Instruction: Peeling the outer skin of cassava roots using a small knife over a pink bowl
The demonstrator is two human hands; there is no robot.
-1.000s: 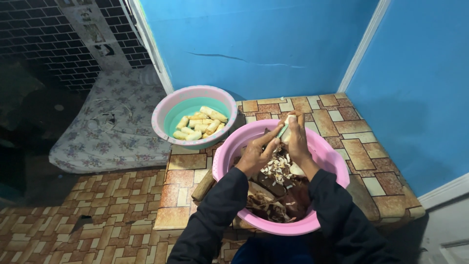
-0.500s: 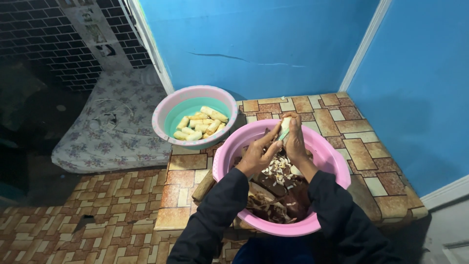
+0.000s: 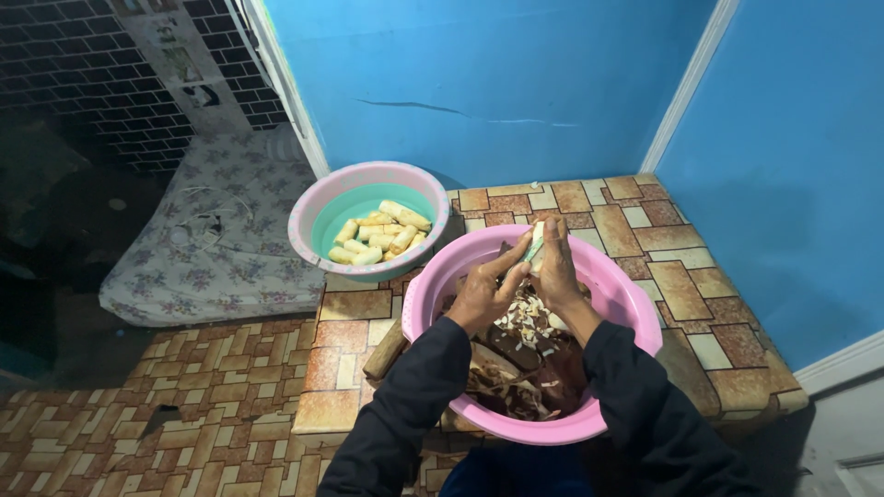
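While hands (image 3: pixel 520 276) grip, root pc (image 3: pixel 535 245) upright

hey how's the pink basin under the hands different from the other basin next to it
The pink basin is larger, sits nearer the person and holds dark brown peelings with pale scraps. The smaller basin is green inside with a pink rim, sits further back and holds pale peeled pieces. Both are round plastic basins on the tiled platform.

Long dark sleeves (image 3: pixel 416 405) — plain, loose — bare hands.
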